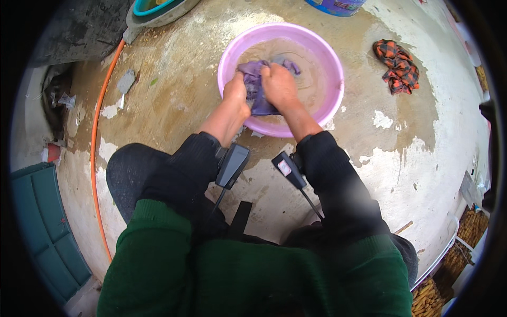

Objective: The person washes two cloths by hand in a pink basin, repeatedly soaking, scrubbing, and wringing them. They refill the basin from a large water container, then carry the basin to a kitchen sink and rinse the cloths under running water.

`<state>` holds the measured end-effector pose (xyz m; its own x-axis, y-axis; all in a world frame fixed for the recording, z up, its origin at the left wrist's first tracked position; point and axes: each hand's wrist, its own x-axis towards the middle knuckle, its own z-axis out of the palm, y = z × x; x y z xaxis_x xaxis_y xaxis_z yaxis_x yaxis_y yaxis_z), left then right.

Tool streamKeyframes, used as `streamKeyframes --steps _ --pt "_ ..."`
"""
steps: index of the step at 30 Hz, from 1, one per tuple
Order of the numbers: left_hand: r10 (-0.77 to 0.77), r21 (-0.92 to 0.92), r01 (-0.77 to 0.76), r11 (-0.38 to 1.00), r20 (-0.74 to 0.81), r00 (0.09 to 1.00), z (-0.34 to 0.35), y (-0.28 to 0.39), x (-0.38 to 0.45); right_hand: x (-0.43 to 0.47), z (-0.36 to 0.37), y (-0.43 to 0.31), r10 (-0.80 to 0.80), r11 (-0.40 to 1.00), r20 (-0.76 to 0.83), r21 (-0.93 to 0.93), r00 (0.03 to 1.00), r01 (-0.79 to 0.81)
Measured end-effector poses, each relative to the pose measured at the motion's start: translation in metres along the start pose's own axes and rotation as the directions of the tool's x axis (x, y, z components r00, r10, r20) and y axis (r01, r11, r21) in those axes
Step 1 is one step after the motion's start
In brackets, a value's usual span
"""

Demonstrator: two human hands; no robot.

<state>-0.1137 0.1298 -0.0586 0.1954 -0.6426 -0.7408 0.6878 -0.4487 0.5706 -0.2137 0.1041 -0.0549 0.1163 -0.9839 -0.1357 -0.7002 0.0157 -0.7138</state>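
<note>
A pink plastic basin (334, 95) with murky water in it stands on the concrete floor before me. Over the water, a wet purple cloth (259, 101) is bunched between my two hands. My left hand (237, 93) grips its left side, thumb up. My right hand (278, 85) is closed on the cloth's middle, with the fingers mostly hidden. Another bit of purple fabric (292, 66) shows beyond my right hand at the water's surface. A dark device with a cable is strapped at each wrist.
A wet red-and-black checked cloth (397, 67) lies on the floor to the right. An orange hose (95, 130) runs down the left side. A blue bucket (338, 6) and a teal basin (152, 8) stand at the back. Corn cobs (425, 299) are piled at the lower right.
</note>
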Motion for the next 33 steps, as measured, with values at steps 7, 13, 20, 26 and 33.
streamKeyframes --steps 7,13,20,26,33 --pt "0.121 0.110 -0.128 0.986 0.068 0.990 -0.015 0.016 0.002 0.050 -0.017 0.081 0.215 0.977 0.015 -0.015 0.977 -0.214" --pt "0.027 0.069 -0.029 0.997 0.020 0.999 -0.024 0.019 0.012 0.023 0.013 0.033 0.163 0.930 0.245 -0.363 0.956 -0.065" --pt "-0.070 0.151 0.062 0.987 0.050 0.996 -0.032 0.012 0.009 0.041 0.030 0.045 0.203 0.857 0.326 -0.515 0.923 -0.007" --pt "-0.227 0.105 0.221 0.970 0.052 0.972 -0.028 -0.002 0.008 0.051 0.025 0.047 0.034 0.999 0.152 -0.042 0.988 -0.028" --pt "-0.184 -0.030 0.197 0.980 0.252 0.950 -0.008 -0.005 0.007 -0.001 0.008 0.004 -0.012 0.868 0.138 0.494 0.990 -0.058"
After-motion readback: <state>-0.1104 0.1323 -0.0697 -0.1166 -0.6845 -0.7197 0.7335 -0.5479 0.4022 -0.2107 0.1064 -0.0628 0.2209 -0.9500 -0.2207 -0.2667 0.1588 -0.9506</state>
